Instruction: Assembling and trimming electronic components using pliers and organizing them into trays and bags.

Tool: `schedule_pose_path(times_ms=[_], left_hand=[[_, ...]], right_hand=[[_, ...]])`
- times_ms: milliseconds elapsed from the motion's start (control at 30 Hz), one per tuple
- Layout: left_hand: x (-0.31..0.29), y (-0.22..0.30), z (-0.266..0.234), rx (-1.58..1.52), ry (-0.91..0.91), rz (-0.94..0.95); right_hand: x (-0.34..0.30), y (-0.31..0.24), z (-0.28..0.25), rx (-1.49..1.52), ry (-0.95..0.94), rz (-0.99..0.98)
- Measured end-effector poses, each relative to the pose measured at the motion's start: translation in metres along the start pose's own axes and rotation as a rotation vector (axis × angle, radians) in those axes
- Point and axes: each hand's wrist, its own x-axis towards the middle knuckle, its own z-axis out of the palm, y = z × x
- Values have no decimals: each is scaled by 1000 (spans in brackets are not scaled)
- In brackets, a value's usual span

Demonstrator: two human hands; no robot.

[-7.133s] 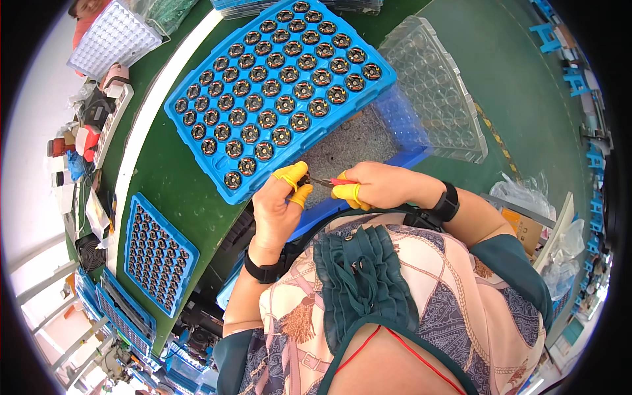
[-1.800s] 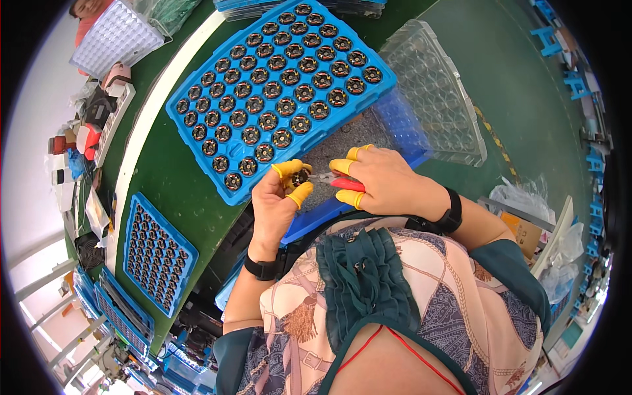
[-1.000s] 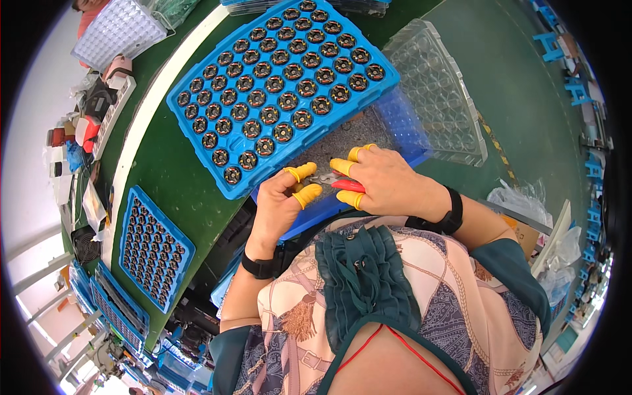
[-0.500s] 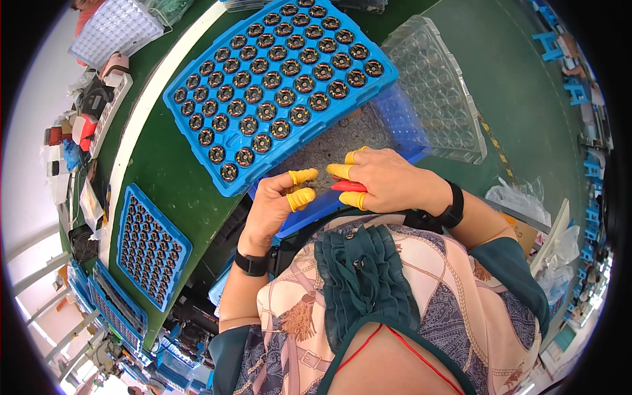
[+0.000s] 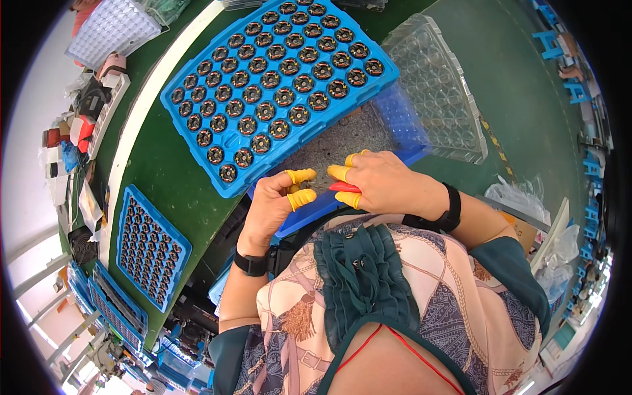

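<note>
Left hand (image 5: 273,204) curled at the near edge of the blue tray (image 5: 197,141), thumb and forefinger capped in yellow finger covers (image 5: 301,197). Grip nearly closed, pinching something small and dark between the two covered tips; too small to tell what kind of piece. Black band on the left wrist.

Right hand (image 5: 388,184) just beside it, almost touching, fingers also in yellow covers. Grip closed on a thin red tool (image 5: 345,187), pointing left toward the pinched piece. Black band on the right wrist too.

Both hands over a blue bin (image 5: 401,125) with a grey speckled fill, partly under the tray. Tray tilted across the green bench (image 5: 164,191), its pockets filled with round dark parts (image 5: 266,112) in rows, nearly every pocket taken.

To the right, clear plastic tray (image 5: 438,92) of empty-looking cups, leaning against the bin. At far left of the bench, smaller blue tray (image 5: 150,247) of dark parts, with more such trays stacked below it. White strip (image 5: 141,125) along the bench edge, clutter of small boxes beyond. Another clear tray (image 5: 112,29) at top left.
</note>
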Motion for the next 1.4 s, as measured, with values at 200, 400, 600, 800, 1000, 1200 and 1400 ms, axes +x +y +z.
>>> schedule_pose_path(times_ms=[200, 400, 600, 800, 1000, 1200, 1400], left_hand=[[2, -5, -3, -85, -26, -38], [3, -7, -3, -188, -43, 49], [2, -4, -4, -35, -10, 26], [2, -9, -10, -214, -70, -49], [4, -11, -7, -137, -69, 68], [5, -8, -9, 71, -77, 120], [6, -11, -8, -15, -90, 160]], right_hand=[[-1, 3, -2, -23, 79, -55], [0, 5, -7, 53, -34, -81], [1, 1, -5, 53, -20, -54], [2, 2, -9, 91, -82, -46], [2, 4, -10, 86, -84, -78], [3, 5, -7, 67, -8, -76], [5, 6, -6, -3, 16, -84]])
